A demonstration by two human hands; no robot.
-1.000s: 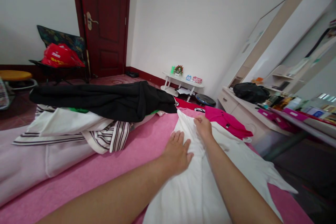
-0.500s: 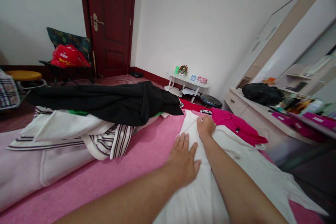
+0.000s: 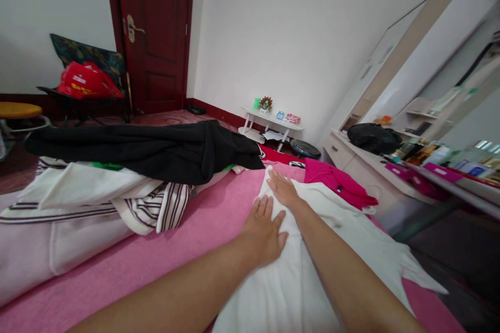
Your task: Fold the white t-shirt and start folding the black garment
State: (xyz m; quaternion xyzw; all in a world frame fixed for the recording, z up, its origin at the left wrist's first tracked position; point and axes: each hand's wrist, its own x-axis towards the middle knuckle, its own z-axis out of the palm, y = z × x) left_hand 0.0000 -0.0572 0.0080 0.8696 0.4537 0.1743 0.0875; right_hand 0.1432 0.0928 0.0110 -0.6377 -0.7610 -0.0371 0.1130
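Note:
A white T-shirt is spread over the pink bedcover, its left side folded inward in a long strip. My left hand lies flat on that folded strip with its fingers spread. Farther up, near the strip's far end, my right hand also rests flat on the white cloth, fingers stretched out. Neither hand grips anything. A bright pink garment lies just beyond the shirt, to the right of my right hand.
To the left is a clothes pile with a black garment over a striped white one. A dresser carrying a black bag stands right. A low white table is by the wall, a chair with a red bag far left.
My right hand has let go of the pinched cloth edge and now lies flat on the fold. My left hand stays pressed on the strip. The view has turned slightly right.

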